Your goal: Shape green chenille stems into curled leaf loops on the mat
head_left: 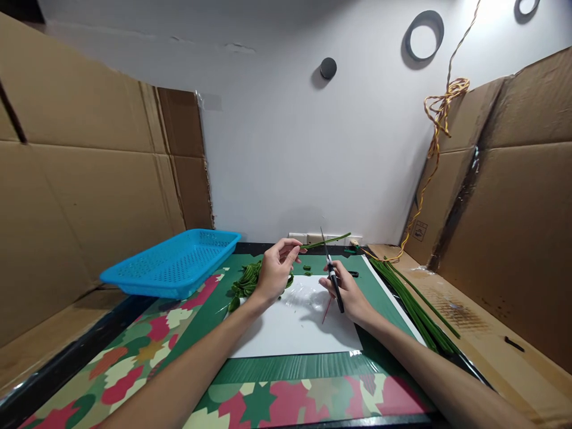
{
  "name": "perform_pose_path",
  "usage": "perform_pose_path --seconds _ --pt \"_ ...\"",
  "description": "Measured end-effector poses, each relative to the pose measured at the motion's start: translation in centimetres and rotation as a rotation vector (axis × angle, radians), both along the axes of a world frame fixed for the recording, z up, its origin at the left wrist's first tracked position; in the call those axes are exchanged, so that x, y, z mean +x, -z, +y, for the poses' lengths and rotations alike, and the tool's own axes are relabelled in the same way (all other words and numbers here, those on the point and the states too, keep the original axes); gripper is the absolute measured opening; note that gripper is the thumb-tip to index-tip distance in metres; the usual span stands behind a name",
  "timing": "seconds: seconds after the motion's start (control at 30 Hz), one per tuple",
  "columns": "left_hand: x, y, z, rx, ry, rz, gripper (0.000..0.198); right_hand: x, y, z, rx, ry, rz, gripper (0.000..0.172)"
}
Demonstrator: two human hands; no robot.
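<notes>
My left hand (277, 268) pinches one end of a thin green stem (337, 238), which points to the right above the white sheet (290, 333). In my right hand (346, 289) is a pair of black-handled scissors (334, 280), seen nearly edge-on. Their narrow blades point up and cross the stem's line; I cannot tell whether they touch it. Beside my left wrist lies a heap of green leafy pieces (245, 280), partly hidden by that hand. Short green bits (307, 268) rest between the hands. A thin red strip (327, 311) shows below the right fingers.
A blue perforated basket (179, 268) stands at the left. Long green stems (411, 304) lie bundled on the right. Clear plastic (304, 295) sits on the sheet, over a green mat (268, 368). Cardboard walls (527, 226) flank the table; a yellow cord (431, 173) hangs at right.
</notes>
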State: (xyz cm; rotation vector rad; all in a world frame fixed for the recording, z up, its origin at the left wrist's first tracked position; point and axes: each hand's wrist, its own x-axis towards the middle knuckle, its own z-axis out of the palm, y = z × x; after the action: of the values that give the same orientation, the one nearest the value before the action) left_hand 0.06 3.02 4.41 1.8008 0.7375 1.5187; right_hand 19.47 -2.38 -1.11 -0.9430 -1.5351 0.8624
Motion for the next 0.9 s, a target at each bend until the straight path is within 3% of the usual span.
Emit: perform_pose_path --seconds 0.53,0.7,0.9 --pt "-0.1 -0.4 0.1 0.017 -0.016 -0.044 0.027 0.4 0.2 0.3 0.014 0.055 -0.048 0.036" --pt "-1.1 -0.8 0.9 0.013 -0.156 -0.133 0.027 1.8 -0.7 0.2 0.107 0.147 -0.274 0.035" --pt "-1.9 -0.9 1.5 -0.049 -0.233 -0.262 0.027 3.7 -1.4 0.1 0.121 -0.034 -0.543 0.037"
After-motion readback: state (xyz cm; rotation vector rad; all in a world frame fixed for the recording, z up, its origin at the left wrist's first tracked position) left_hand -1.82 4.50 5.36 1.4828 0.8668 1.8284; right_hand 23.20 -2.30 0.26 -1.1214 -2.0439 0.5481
